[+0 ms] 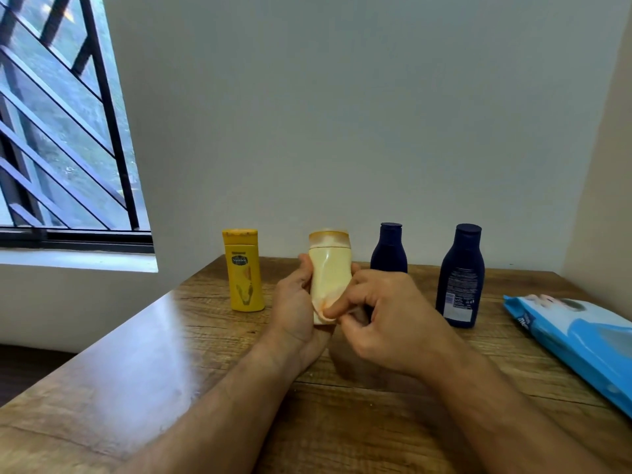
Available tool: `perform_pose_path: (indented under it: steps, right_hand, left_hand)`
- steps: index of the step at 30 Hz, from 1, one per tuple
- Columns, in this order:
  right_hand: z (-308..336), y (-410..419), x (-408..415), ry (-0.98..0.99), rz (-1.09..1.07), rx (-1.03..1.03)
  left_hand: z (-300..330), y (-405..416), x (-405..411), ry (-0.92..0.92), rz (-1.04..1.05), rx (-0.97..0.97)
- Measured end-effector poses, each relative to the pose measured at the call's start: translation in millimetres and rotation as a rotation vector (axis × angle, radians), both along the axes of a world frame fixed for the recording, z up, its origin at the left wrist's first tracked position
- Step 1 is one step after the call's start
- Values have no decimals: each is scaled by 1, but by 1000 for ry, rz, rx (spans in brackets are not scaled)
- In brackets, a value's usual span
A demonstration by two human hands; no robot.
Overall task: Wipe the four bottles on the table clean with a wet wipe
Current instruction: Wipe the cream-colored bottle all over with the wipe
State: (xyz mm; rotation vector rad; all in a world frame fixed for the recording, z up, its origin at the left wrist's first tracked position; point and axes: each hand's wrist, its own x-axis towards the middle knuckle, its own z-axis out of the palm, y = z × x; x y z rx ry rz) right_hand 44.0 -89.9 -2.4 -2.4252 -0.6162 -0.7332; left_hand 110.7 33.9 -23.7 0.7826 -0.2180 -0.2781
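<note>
On the wooden table, at the far left of the row, a yellow bottle stands upright near the wall, untouched. Just to its right, the left hand grips a pale yellow bottle from the side, fingers curled behind it, holding it upright above the tabletop. The right hand presses fingertips against the bottle's lower front, pinching what looks like a thin, nearly see-through wet wipe laid over the surface; its edges are hard to make out. Further right, two dark blue bottles, a smaller one behind the right hand and a taller one, stand apart from both hands. At the near right edge lies a blue wipes pack. Wiping seems under way on this one bottle; whether any other is already clean cannot be told, and orange smudges remain on the held bottle's cap.
</note>
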Motion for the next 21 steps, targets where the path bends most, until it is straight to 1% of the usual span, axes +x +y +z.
perform_pose_path:
  steps: [2, 4, 6, 8, 10, 13, 15, 17, 21]
  right_hand:
    - [1, -1, 1, -72, -110, 69]
    - [3, -5, 3, -147, -204, 180]
    - [6, -8, 5, -211, -241, 265]
    - [7, -9, 6, -213, -237, 298]
    - [6, -7, 3, -93, -171, 278]
    - [4, -4, -4, 144, -28, 146]
    - [3, -6, -5, 188, 2, 118]
    - [4, -6, -2, 131, -28, 184]
    - [7, -7, 3, -68, -147, 429]
  left_hand:
    - [1, 0, -3, -16, 0, 32]
    - [1, 0, -8, -46, 2, 80]
    - [1, 1, -12, -87, -15, 116]
    - [2, 1, -15, -124, -15, 123]
    - [5, 3, -16, -124, 24, 110]
    - [7, 5, -10, -82, 119, 68]
    - [7, 6, -6, -57, 160, 60]
    - [7, 5, -7, -55, 138, 73]
    - [5, 1, -14, -68, 35, 135]
